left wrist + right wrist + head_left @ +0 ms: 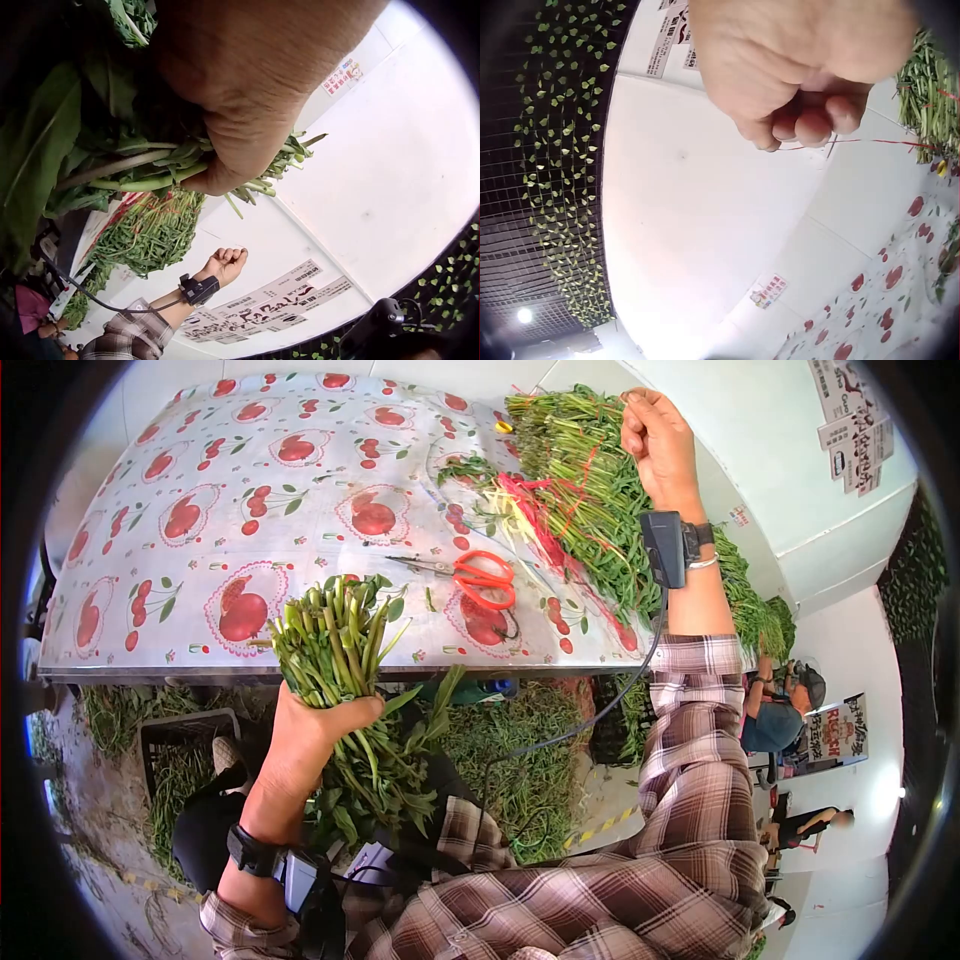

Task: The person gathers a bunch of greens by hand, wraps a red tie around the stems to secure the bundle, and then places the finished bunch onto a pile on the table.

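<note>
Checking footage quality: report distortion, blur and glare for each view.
Head view: fisheye bend with dark corners, bright daylight, sharp scissors. Left wrist view: left hand close, soft and shaded; white wall glaring. Right wrist view: right hand blurred, wall washed out.

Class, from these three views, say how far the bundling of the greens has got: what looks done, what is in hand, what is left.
Done: a bunch of stems is gathered, gripped in the left hand. In hand: the right hand pinches a red string by the pile of greens. Left: no tie shows on the bunch; the pile stays loose; the scissors lie on the cherry tablecloth.
</note>
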`<control>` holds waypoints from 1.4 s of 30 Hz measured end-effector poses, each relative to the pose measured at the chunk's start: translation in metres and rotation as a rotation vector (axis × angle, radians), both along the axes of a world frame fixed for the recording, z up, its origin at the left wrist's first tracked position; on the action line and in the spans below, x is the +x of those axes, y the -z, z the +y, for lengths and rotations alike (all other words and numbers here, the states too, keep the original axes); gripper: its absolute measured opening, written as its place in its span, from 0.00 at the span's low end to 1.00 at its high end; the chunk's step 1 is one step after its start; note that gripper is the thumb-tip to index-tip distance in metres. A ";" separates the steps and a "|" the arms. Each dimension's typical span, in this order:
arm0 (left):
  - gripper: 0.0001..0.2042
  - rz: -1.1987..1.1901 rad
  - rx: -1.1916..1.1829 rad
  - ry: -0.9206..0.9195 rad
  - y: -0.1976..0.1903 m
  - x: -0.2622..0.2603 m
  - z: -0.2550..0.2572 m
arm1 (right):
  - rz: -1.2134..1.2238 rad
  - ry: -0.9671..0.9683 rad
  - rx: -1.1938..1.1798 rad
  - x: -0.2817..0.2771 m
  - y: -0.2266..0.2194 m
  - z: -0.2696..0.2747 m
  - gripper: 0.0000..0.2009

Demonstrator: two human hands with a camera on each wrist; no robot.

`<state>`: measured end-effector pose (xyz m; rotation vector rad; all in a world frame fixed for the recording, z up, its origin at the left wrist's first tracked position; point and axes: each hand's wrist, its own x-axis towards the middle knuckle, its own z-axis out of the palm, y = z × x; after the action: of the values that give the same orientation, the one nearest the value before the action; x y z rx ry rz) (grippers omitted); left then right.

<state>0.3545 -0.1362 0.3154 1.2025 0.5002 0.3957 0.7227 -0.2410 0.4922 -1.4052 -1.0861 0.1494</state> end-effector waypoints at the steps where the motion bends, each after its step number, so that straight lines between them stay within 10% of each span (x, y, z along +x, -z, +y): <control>1: 0.14 -0.021 -0.009 -0.018 -0.001 0.000 -0.001 | -0.002 0.001 0.000 -0.005 -0.003 0.000 0.05; 27: 0.14 -0.010 -0.090 0.008 0.002 0.002 -0.002 | -0.199 -0.430 0.123 -0.129 -0.031 -0.046 0.07; 42: 0.28 -0.185 -0.121 0.144 -0.012 0.000 -0.005 | 0.767 -0.522 -0.358 -0.182 0.123 -0.016 0.07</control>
<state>0.3544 -0.1408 0.3275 1.0657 0.2723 0.3448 0.5409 -0.2569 0.3688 -1.1658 -0.7580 1.2071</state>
